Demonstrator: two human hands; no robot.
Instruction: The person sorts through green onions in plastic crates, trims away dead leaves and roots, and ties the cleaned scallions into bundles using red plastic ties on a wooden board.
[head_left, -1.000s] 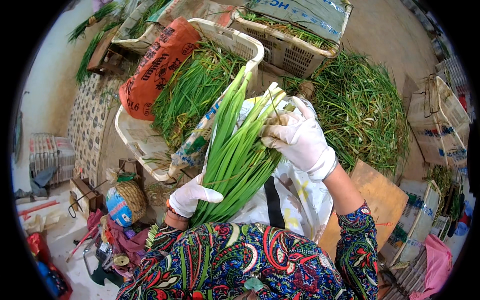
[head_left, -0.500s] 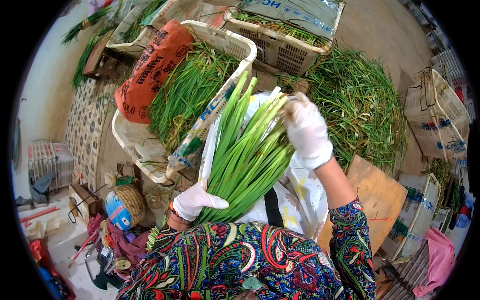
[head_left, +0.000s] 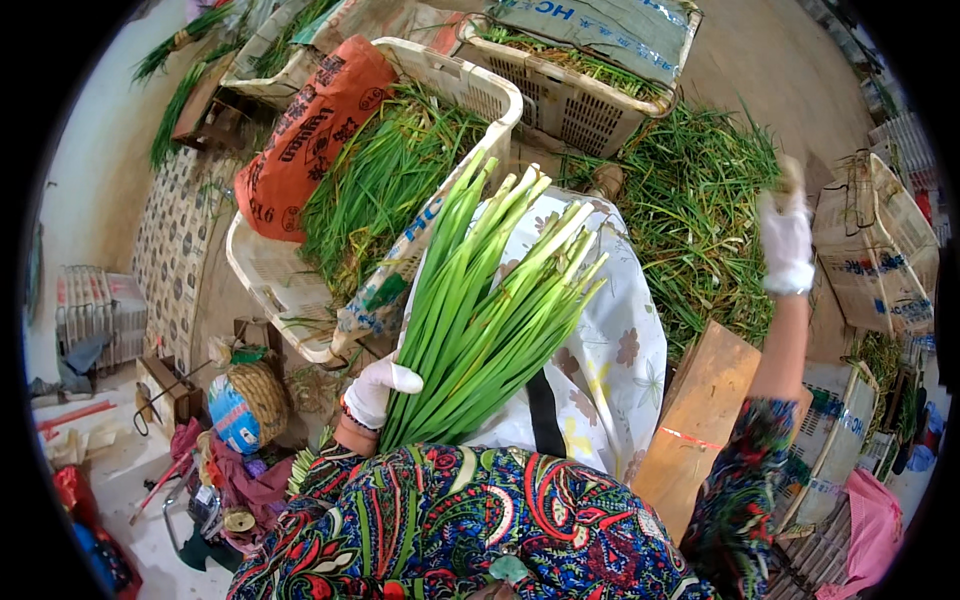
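Observation:
Wearing a white glove, my left hand (head_left: 370, 395) grips a bunch of Chinese chives (head_left: 480, 320) near its leafy lower end, thumb across the stalks. The flat green stalks fan out over my lap, with pale cut ends pointing away from me. Out to the right, my gloved right hand (head_left: 785, 240) reaches over the edge of a heap of loose green leaves (head_left: 700, 210). Its fingers are smeared by motion, and a brownish blur shows at their tips. A white flowered apron (head_left: 625, 360) lies under the bunch.
A white plastic crate (head_left: 510, 100) of leaves, with an orange sack (head_left: 315, 140) over it, stands at the left. Another crate (head_left: 560, 95) is at the back. A wooden board (head_left: 700, 410) leans at my right, near more crates (head_left: 865, 260). A wicker basket (head_left: 262, 395) sits lower left.
My right hand has left the pale ends of the chives and swung far right over the leaf heap. My left hand keeps its hold, shifted slightly left with the bunch.

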